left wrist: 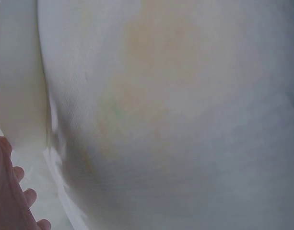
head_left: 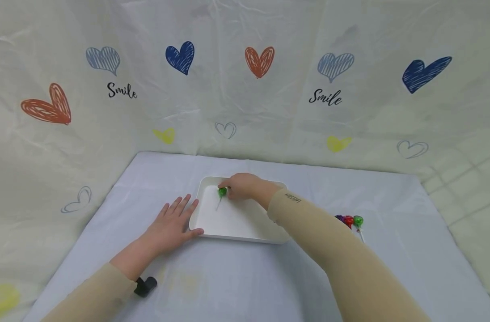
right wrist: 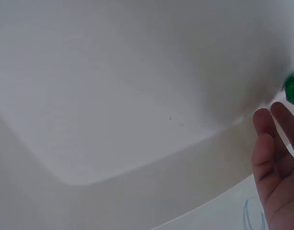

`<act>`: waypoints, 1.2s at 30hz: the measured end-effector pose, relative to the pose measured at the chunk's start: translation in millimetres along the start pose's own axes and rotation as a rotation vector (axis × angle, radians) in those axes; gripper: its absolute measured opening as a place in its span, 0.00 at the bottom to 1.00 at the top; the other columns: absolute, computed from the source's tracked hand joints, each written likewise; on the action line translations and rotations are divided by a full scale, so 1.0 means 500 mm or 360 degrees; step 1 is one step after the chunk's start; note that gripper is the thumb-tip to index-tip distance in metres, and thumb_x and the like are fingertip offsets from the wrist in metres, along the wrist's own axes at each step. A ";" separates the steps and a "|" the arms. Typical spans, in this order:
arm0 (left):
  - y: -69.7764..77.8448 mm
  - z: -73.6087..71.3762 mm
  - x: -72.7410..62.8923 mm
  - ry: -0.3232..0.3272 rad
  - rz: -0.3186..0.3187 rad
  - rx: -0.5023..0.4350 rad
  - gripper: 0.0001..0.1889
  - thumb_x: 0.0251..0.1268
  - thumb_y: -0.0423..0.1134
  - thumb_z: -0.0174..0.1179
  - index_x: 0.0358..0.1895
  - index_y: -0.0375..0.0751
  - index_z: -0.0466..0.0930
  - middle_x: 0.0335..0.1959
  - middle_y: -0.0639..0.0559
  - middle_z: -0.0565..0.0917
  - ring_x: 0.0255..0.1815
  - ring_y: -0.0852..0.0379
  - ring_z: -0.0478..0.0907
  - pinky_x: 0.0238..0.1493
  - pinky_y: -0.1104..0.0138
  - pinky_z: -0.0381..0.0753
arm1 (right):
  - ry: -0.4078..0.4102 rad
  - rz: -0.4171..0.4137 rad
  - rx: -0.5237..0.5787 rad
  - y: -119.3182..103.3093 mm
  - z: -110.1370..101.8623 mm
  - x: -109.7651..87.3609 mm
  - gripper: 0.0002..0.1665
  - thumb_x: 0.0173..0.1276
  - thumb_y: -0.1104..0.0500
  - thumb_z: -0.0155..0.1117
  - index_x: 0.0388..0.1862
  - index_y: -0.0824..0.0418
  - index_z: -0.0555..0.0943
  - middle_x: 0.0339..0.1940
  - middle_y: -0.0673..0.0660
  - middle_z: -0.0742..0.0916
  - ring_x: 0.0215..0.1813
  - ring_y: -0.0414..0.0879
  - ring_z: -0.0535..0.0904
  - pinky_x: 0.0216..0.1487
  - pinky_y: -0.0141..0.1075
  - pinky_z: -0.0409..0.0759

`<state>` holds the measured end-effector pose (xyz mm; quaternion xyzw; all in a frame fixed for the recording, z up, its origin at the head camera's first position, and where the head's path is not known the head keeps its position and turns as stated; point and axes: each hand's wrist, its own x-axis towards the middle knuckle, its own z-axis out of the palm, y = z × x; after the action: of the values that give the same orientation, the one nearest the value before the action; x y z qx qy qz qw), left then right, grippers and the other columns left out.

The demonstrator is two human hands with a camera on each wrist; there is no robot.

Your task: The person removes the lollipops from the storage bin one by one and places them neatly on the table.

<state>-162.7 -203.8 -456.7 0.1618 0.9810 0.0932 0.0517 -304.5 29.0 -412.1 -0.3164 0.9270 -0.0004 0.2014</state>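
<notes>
A green-wrapped lollipop [head_left: 222, 192] with a white stick is at the left part of a shallow white tray [head_left: 213, 226]. My right hand [head_left: 245, 186] reaches in from the right and pinches the lollipop's head at its fingertips. In the right wrist view the green head [right wrist: 292, 91] shows at the right edge against a fingertip, with the other fingers [right wrist: 264, 158] loosely bent below. My left hand [head_left: 170, 227] lies spread at the tray's left side, its thumb at the front left corner. Only some fingertips [left wrist: 30, 196] show in the left wrist view.
Several lollipops in purple, red and green wrappers [head_left: 348, 221] lie on the white-covered table [head_left: 398, 268] to the right, partly behind the right sleeve. A black device [head_left: 145, 286] sits by the left wrist. A cloth backdrop [head_left: 229, 98] with hearts hangs behind the table.
</notes>
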 end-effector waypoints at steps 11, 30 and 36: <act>0.005 -0.002 0.000 -0.0020 -0.0033 0.0014 0.51 0.63 0.71 0.53 0.80 0.44 0.48 0.81 0.41 0.46 0.80 0.38 0.43 0.75 0.39 0.43 | -0.0082 -0.0181 0.0032 0.026 -0.009 -0.062 0.23 0.72 0.53 0.64 0.65 0.40 0.79 0.60 0.42 0.83 0.66 0.42 0.74 0.70 0.39 0.68; -0.003 0.007 0.000 0.0025 0.0009 -0.0029 0.53 0.61 0.77 0.47 0.81 0.46 0.48 0.81 0.42 0.46 0.80 0.38 0.43 0.75 0.39 0.43 | -0.0016 -0.0208 0.0198 0.044 -0.006 -0.074 0.22 0.69 0.50 0.68 0.62 0.43 0.82 0.52 0.45 0.85 0.58 0.42 0.78 0.61 0.37 0.74; -0.002 0.006 0.001 0.0013 0.0005 -0.0034 0.52 0.62 0.76 0.48 0.81 0.46 0.47 0.81 0.42 0.46 0.80 0.39 0.42 0.75 0.39 0.42 | -0.0012 -0.0179 0.0197 0.031 0.000 -0.059 0.20 0.69 0.49 0.68 0.60 0.44 0.84 0.48 0.43 0.85 0.50 0.38 0.77 0.58 0.34 0.74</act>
<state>-162.9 -204.0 -459.8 0.1624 0.9799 0.1045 0.0492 -292.6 58.8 -403.3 -0.3551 0.9051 -0.0677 0.2238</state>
